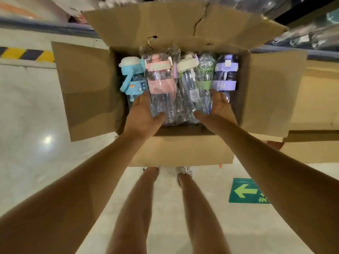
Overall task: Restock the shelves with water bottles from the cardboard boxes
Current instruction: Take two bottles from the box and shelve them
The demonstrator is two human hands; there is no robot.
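Five water bottles lying side by side in an open cardboard box (183,151) on the floor, caps pointing away: blue bottle (131,77), pink bottle (160,83), a white-capped clear bottle (189,83), green bottle (206,74), purple bottle (226,74). All four flaps folded outward, presumably to keep the opening free for reaching in. Left hand (145,110) flat against the left side of the pink bottle, fingers straight, thumb across its lower end. Right hand (218,107) palm inward beside the green bottle, fingers extended, thumb towards the clear one. Neither hand closed round anything; more a bracketing of the middle bottles from both sides (likely the start of a scoop of several at once). Plastic wrap on the pink bottle at least, slippery by the look of it, hence perhaps the two-handed squeeze. Fingertips of both hands hidden among the bottles. Any lower layer of bottles out of sight. Shelves (302,33) at upper right blurred, their contents hard to make out.
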